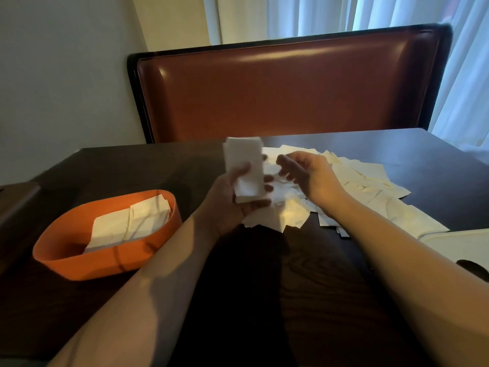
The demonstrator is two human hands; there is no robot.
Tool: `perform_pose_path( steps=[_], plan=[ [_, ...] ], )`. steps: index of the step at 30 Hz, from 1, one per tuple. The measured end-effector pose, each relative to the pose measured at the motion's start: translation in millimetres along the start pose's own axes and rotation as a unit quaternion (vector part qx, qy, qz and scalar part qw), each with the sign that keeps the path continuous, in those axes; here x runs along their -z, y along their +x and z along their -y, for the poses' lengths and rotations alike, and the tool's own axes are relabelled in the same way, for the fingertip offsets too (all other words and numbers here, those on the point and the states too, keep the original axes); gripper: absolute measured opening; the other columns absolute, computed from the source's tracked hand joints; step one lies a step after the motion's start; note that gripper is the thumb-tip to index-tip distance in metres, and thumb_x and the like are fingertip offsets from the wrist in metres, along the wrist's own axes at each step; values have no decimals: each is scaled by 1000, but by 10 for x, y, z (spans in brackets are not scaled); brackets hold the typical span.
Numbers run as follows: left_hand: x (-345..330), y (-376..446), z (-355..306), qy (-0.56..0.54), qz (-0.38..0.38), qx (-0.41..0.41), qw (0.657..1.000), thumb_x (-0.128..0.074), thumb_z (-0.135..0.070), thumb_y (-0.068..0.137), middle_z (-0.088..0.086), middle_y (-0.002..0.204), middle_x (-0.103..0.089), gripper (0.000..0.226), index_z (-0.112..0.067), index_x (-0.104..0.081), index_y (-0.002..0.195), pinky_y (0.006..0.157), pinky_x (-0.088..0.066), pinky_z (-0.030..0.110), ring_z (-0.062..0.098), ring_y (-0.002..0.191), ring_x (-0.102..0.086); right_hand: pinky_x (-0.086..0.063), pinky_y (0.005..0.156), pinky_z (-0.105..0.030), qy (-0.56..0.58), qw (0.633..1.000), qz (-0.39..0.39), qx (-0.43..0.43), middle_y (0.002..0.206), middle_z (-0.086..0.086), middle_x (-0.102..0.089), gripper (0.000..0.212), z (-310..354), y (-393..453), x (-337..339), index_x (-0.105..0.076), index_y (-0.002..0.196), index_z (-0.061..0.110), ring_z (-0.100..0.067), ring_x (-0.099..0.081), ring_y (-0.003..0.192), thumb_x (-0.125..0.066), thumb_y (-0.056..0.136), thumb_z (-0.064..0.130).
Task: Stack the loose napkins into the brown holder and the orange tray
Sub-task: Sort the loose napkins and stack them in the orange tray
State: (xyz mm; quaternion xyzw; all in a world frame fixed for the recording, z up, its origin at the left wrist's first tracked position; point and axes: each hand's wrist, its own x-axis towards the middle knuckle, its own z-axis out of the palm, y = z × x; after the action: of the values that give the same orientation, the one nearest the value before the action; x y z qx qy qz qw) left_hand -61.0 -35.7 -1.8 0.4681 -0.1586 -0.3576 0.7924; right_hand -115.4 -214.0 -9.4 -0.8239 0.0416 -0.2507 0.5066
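Above table (259,287), L hand (232,205) grips napkin stack (244,168) upright; R hand (304,173) loose-fingered over loose napkins (370,197), holding nothing.

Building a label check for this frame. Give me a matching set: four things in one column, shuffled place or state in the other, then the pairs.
Things:
1. orange tray
2. napkin bundle
3. loose napkins
4. right hand

Places or states:
A. gripped upright in the left hand
B. spread on the table, right of centre
C. on the table at left, holding stacked napkins
D. above the pile, fingers curled, holding nothing clearly visible

Pairs: 1-C, 2-A, 3-B, 4-D
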Motion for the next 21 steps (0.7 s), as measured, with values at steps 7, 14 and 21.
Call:
perform_pose_path(
  steps=[7, 14, 21],
  plan=[
    [103, 127, -9, -72, -204, -98, 971, -54, -25, 98, 13, 110, -65, 27, -19, -46, 124, 85, -52, 40, 27, 107, -61, -39, 64, -21, -215, 971, 96, 49, 89, 11, -59, 25, -98, -61, -94, -66, 101, 22, -5, -53, 81, -68, 89, 43],
    [143, 169, -16, -84, -239, -111, 961, -59, -25, 95, 13, 116, -61, 35, -22, -42, 125, 82, -54, 39, 25, 108, -61, -37, 92, -27, -260, 936, 224, 73, 129, 10, -45, 50, -97, -92, -111, -54, 125, 33, -7, -38, 116, -76, 81, 42],
    [144, 181, 5, -71, -244, -113, 961, -57, -26, 97, 11, 105, -63, 13, -25, -46, 105, 81, -53, 38, 23, 103, -62, -43, 93, -30, -263, 944, 167, 112, 121, 6, -54, 28, -105, -118, -204, -64, 112, 27, -10, -45, 110, -71, 88, 39]
  ],
)
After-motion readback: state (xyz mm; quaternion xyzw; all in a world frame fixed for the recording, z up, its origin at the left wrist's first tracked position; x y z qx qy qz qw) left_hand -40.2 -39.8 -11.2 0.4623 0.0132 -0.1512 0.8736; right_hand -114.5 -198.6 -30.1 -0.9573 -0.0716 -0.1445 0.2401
